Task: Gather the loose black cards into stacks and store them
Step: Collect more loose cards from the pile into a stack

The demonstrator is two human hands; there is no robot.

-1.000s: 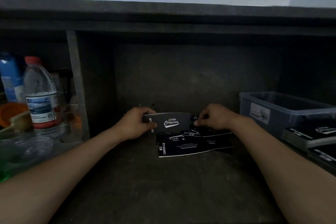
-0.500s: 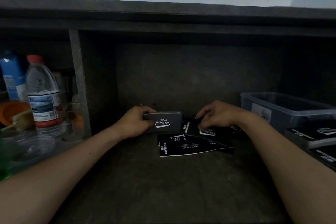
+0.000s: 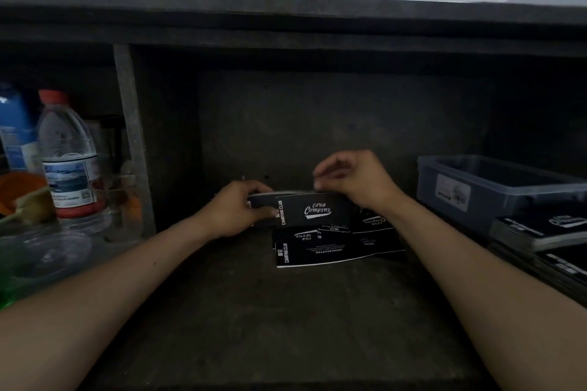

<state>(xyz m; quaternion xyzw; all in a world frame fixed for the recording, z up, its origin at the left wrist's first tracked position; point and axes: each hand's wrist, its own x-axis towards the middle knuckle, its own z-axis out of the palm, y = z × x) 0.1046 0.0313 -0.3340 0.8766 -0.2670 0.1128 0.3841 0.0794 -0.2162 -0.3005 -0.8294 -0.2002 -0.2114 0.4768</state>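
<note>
- Up from the loose cards (image 3: 333, 249) since half a second back with the right hand (image 3: 355, 182), now at the top right edge of the held stack (image 3: 305, 209); probably adds one more card, so gathering advances.
- Grips the stack's left end with the left hand (image 3: 233, 214), thumb in front.
- Curls the right fingers (image 3: 327, 165) down onto that edge; pinching or only tapping, cannot tell.
- Leaves the loose cards flat on the shelf (image 3: 286, 327), just below; finished stacks (image 3: 540, 230) and bin (image 3: 495, 197) off right.

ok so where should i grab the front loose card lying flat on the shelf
Pinch the front loose card at its near long edge, coming from the front. It lies flat and that edge is clear, while other loose cards crowd its far side.
</note>
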